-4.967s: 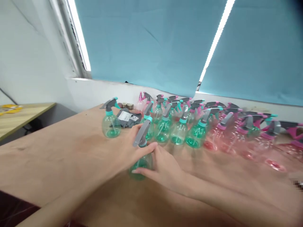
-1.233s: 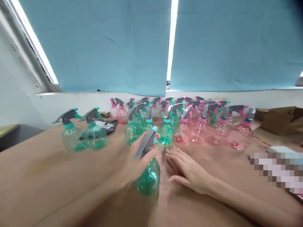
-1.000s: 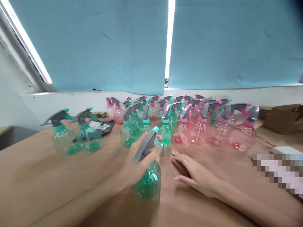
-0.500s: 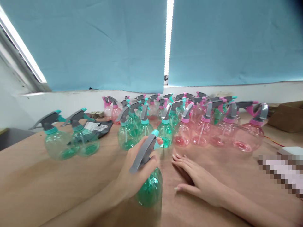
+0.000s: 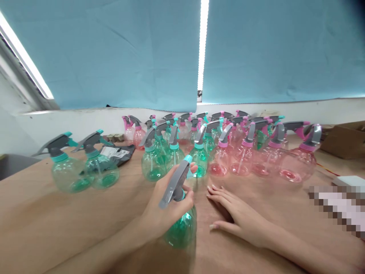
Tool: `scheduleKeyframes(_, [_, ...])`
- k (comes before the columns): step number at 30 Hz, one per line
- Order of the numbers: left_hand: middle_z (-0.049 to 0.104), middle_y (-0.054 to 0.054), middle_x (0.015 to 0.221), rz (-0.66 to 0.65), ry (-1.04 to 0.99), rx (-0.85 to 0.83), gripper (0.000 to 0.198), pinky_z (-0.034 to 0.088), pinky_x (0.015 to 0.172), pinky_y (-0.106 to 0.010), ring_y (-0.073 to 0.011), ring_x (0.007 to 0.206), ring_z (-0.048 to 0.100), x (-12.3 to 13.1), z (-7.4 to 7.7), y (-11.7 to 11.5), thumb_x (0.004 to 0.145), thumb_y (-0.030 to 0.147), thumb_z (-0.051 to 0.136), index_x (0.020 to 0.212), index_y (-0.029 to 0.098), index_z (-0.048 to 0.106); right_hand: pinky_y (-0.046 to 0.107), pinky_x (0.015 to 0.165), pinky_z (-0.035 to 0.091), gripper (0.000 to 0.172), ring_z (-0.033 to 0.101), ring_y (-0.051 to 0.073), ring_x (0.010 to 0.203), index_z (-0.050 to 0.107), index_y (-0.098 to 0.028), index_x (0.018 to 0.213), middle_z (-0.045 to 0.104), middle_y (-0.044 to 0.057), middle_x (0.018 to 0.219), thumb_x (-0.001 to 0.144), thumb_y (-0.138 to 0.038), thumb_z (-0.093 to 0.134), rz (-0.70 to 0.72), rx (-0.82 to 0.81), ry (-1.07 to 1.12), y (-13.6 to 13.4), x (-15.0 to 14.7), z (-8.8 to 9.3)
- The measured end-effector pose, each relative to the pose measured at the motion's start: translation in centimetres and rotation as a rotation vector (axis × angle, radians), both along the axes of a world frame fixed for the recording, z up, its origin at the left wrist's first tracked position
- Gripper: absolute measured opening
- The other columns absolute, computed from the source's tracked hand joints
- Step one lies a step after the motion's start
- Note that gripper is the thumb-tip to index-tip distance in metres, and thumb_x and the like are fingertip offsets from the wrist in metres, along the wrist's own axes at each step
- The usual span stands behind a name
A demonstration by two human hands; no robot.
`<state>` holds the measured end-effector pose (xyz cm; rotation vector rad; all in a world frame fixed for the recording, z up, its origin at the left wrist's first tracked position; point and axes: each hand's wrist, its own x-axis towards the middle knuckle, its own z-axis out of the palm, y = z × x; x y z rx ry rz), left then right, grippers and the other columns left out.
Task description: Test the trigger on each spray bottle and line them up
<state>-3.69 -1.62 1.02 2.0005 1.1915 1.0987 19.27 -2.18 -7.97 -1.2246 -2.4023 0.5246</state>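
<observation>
My left hand (image 5: 165, 205) is closed round the neck of a green spray bottle (image 5: 181, 228) with a grey trigger and teal nozzle, held upright and slightly tilted just above the brown table (image 5: 42, 224). To its right my right hand (image 5: 239, 217) lies flat on the table, fingers stretched out, holding nothing. Several green spray bottles (image 5: 159, 160) and pink spray bottles (image 5: 262, 156) stand crowded together beyond both hands.
Two green spray bottles (image 5: 82, 167) stand apart at the left, in front of a dark packet with a white label (image 5: 118, 153). A cardboard box (image 5: 342, 139) sits at the far right. Blue blinds (image 5: 128, 53) cover the window behind.
Five seconds ago both hands gripped a bottle on the table. Over the last second the left hand has kept hold of its bottle while the right hand stayed flat; the view tilted slightly.
</observation>
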Motion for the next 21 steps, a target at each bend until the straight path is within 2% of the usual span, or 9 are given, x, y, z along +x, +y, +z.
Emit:
scheduleKeyframes(6, [0.067,-0.001,0.083,0.033,-0.006,0.000,0.046,0.045,0.052,-0.028,-0.0124,0.048,0.045,0.3,0.6,-0.2,0.072,0.023,0.051,0.116,0.026,0.062,0.053,0.115,0.029,0.071,0.033,0.031,0.141,0.051,-0.016,0.138,0.039,0.014,0.152,0.087,-0.064,0.054,-0.008,-0.004,-0.038,0.0,-0.2,0.2])
scheduleKeyframes(9, [0.065,0.000,0.078,0.017,0.002,0.011,0.046,0.045,0.052,-0.028,-0.0126,0.048,0.045,0.3,0.3,-0.2,0.074,0.023,0.051,0.119,0.027,0.061,0.053,0.115,0.030,0.072,0.034,0.031,0.141,0.051,-0.015,0.138,0.039,0.015,0.152,0.087,-0.065,0.053,-0.009,-0.008,-0.051,0.0,-0.2,0.4])
scheduleKeyframes(14, [0.067,0.000,0.088,0.013,0.005,0.044,0.046,0.045,0.051,-0.027,-0.0121,0.050,0.048,-0.1,-0.5,0.1,0.078,0.022,0.052,0.123,0.028,0.058,0.053,0.115,0.030,0.071,0.034,0.031,0.141,0.051,-0.015,0.138,0.039,0.015,0.151,0.087,-0.065,0.052,-0.006,-0.011,-0.047,-0.1,-0.2,0.5])
scheduleKeyframes(21, [0.061,0.002,0.074,-0.035,-0.022,0.020,0.047,0.044,0.053,-0.025,-0.0120,0.052,0.047,-0.4,-0.5,-0.2,0.081,0.019,0.052,0.127,0.027,0.055,0.052,0.116,0.028,0.075,0.032,0.031,0.142,0.049,-0.013,0.139,0.037,0.015,0.152,0.087,-0.066,0.052,-0.009,-0.033,-0.059,0.0,-0.2,0.4])
